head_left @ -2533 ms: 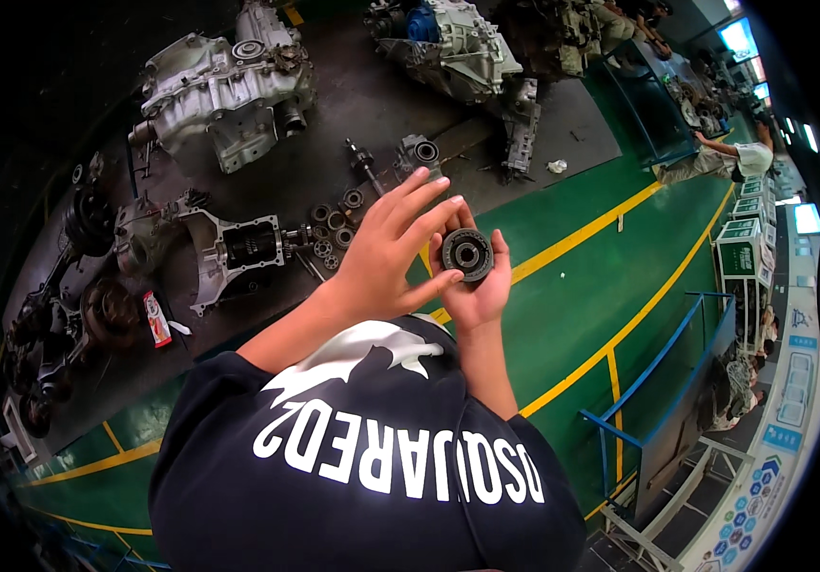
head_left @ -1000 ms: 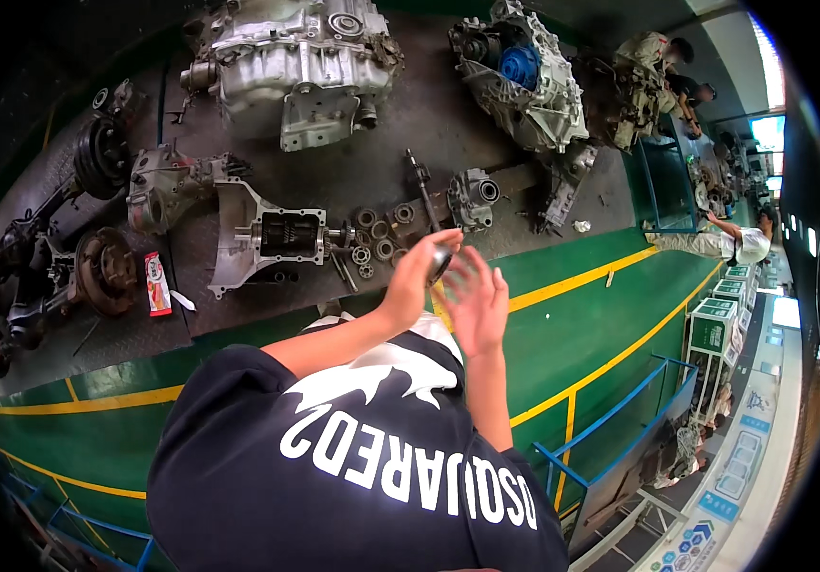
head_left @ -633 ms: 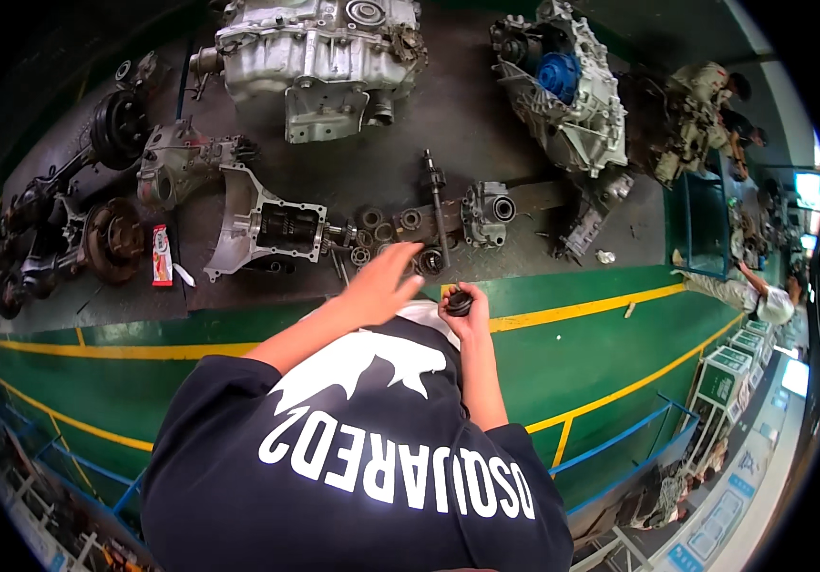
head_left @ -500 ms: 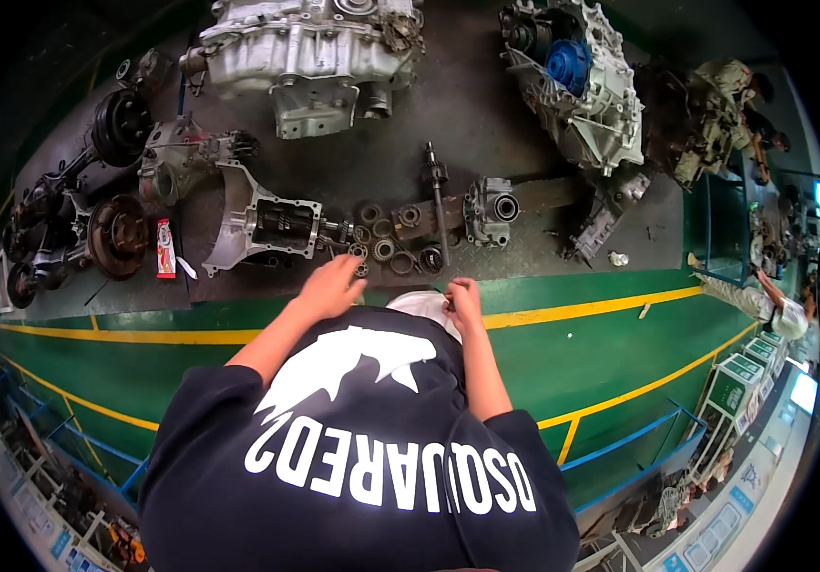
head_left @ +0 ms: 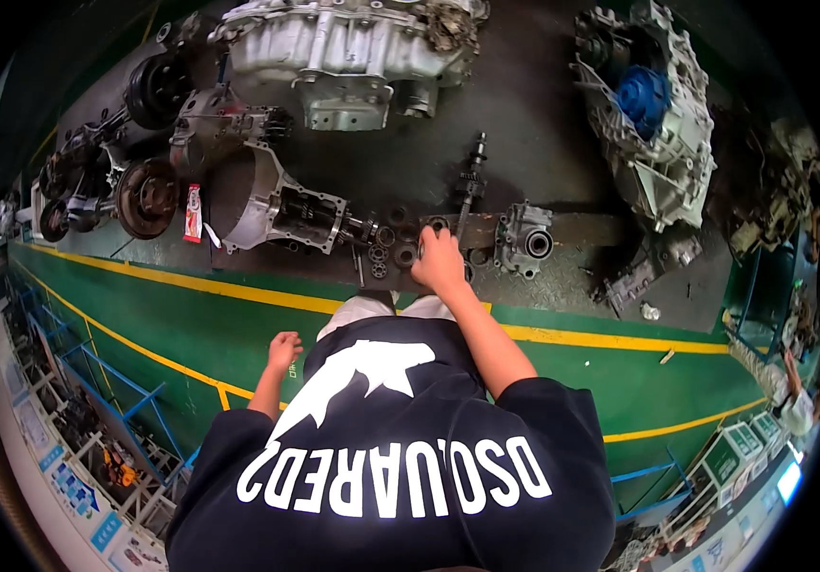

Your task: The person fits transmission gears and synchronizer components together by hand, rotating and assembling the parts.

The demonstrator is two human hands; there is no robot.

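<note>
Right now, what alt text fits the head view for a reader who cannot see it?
A person's right hand reaches down to small dark metal bearing rings laid beside a grey toothed gear shaft on the dark workshop floor. Their left hand hangs free over the green painted strip.

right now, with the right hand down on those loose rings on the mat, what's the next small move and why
Probably close the right hand on one ring among the loose bearing rings and lift it. The hand already rests on the row beside the shaft, while the left hand hangs free and empty.
</note>
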